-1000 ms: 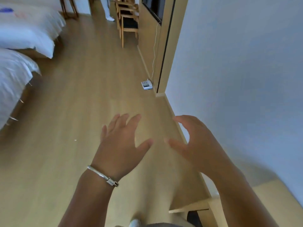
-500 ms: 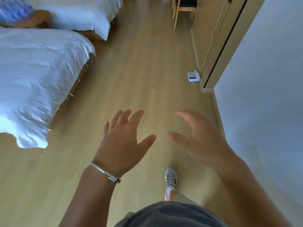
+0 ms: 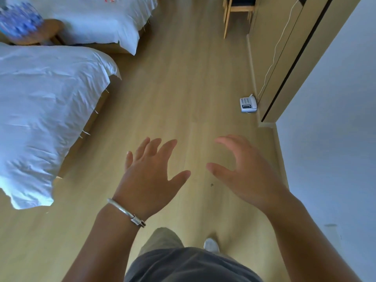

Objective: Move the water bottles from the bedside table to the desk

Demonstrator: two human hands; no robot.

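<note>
My left hand (image 3: 150, 176), with a silver bracelet on the wrist, is held out in front of me over the wooden floor, fingers spread and empty. My right hand (image 3: 246, 174) hovers beside it, fingers apart and slightly curled, holding nothing. At the far top left a round wooden bedside table (image 3: 38, 34) stands between the two beds, with a blurred blue-and-white cluster (image 3: 19, 19) on it that may be the water bottles. No desk is in view.
Two white-covered beds fill the left, the near one (image 3: 46, 110) and the far one (image 3: 97, 19). A white telephone (image 3: 248, 103) lies on the floor by a wooden wall panel (image 3: 284, 58). A wooden chair (image 3: 238, 11) stands top right. A pale wall (image 3: 329, 139) runs along the right.
The view has swung left and forward: the beds and bedside table have come further into the frame, and the telephone has shifted right. Both hands stay open and empty.
</note>
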